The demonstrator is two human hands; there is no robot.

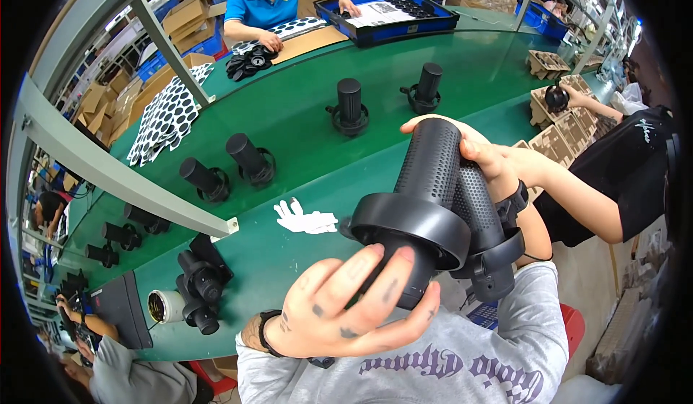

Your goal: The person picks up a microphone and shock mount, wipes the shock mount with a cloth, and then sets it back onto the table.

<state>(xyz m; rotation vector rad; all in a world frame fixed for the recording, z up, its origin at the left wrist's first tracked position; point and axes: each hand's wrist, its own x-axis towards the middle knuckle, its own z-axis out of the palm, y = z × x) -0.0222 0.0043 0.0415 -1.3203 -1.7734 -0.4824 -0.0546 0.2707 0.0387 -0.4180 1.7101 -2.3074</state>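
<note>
My left hand [354, 310] is closed around the lower end of a black perforated cylinder with a wide ring collar [426, 162], its fingers just under the ring. Next to it on the right, a second black perforated cylinder with a collar [478, 205] leans at a tilt, close against the first. My right hand [498, 160] wraps around the second one from behind, and its fingers reach behind the first cylinder's upper part. Both cylinders are up in front of my chest, above the green bench [332, 187]. Part of my right hand's grip is hidden behind them.
A white glove [306, 218] lies on the bench. Similar black cylinders [349, 104] stand along the green belt [289, 126]. Further cylinders [198, 281] and a tape roll [165, 306] sit at left, near a metal post [123, 166]. Co-workers [271, 3] sit across and at right.
</note>
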